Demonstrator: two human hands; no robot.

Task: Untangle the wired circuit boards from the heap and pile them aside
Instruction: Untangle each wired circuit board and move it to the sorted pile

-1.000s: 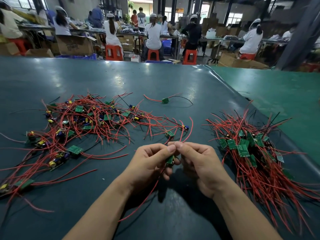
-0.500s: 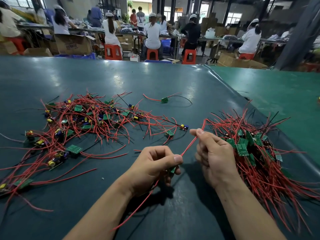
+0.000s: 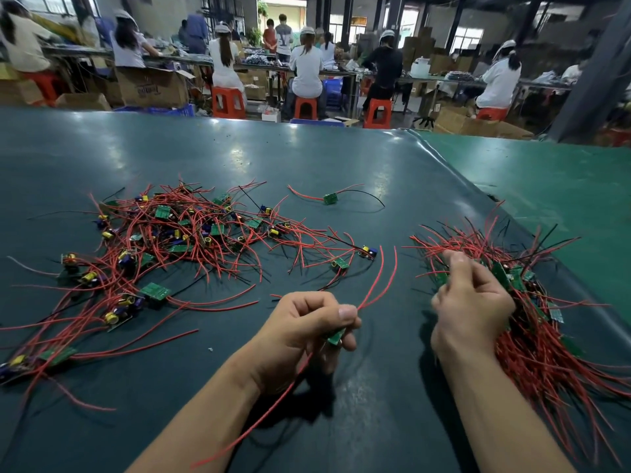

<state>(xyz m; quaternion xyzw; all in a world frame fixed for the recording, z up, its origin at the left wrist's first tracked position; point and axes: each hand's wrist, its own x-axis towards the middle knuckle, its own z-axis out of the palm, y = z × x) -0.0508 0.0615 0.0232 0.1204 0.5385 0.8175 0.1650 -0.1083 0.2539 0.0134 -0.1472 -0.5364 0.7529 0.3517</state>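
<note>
Left hand (image 3: 309, 331) pinches small green circuit board (image 3: 335, 337), thin red wires arcing up. Right hand (image 3: 473, 307), fingers curled, has let wire go since half second ago, now at sorted pile (image 3: 532, 302); whether it grips there, cannot tell. Tangled heap (image 3: 177, 240) farther left on glossy dark bench (image 3: 341, 158).

The right hand (image 3: 473, 302) has let go of the red wire (image 3: 377, 281) and moved over the sorted pile (image 3: 532, 302).
</note>
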